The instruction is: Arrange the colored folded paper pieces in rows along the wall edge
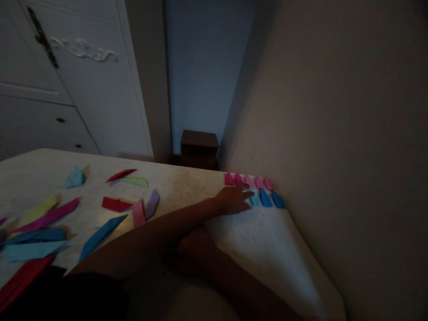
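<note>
My left hand [233,200] reaches across to the right end of the table, its fingers apart and extended. Its fingertips are at a light blue folded paper piece [256,199], touching or just beside it. Two darker blue folded pieces [265,198] continue that row to the right. Behind them stands a row of several pink folded pieces [258,183], partly covered by my fingers. In deep shadow under my left forearm, my right hand [195,248] looks curled closed near the tabletop; whatever it may hold is hidden.
Several folded paper strips, among them a blue one [102,236] and a red one [117,204], lie across the left of the pale table [187,185]. A light blue folded piece [75,177] sits farther back. A wall [334,156] borders the right edge; a white cabinet [100,98] stands behind.
</note>
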`<state>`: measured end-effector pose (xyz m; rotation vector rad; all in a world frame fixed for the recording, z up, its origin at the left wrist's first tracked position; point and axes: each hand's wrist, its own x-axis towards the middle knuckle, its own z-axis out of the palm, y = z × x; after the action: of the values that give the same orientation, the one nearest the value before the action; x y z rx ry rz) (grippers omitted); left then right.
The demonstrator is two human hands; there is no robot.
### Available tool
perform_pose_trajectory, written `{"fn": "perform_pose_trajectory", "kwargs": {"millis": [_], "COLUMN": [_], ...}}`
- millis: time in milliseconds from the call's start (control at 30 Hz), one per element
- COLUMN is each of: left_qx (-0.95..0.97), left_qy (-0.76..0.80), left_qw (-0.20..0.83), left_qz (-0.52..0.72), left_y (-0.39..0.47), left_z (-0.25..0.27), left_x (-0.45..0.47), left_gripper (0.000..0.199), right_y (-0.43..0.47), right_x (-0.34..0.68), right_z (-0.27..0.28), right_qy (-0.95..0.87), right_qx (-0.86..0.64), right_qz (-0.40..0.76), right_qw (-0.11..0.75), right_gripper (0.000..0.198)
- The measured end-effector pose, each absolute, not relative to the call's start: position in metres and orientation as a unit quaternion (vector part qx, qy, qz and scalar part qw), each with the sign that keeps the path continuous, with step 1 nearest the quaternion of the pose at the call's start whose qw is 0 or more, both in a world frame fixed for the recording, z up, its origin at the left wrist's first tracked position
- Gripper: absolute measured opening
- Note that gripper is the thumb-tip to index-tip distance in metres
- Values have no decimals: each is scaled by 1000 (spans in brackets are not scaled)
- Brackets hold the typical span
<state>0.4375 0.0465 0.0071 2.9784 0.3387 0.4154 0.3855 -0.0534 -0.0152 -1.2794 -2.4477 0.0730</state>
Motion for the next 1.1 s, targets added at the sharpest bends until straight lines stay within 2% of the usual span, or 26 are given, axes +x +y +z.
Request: {"fn": "perform_pose_trajectory", "kwargs": {"millis": [167, 567, 867, 1100], "left_qx": [990, 990, 990, 984], "left_qy": [52, 26, 37, 8], "left_qw": [22, 34, 52, 58], "left_qz": [129, 132, 127, 170], "left_y": [48, 58, 62, 60], "left_z": [4, -5, -8, -4], "left_x": [446, 453, 455, 446], "left_gripper": [44, 30, 28, 36], "right_y": [-52, -52, -54, -55], "right_x": [384, 384, 384, 385], "right_z": [-17, -11, -3, -3], "right_qy": [-860, -858, -853, -855], "right_qx": [-467, -487, -506, -507], "right_qz": [8, 47, 65, 78], "right_qw": [205, 154, 110, 78], "right_gripper": [24, 28, 33, 29]}}
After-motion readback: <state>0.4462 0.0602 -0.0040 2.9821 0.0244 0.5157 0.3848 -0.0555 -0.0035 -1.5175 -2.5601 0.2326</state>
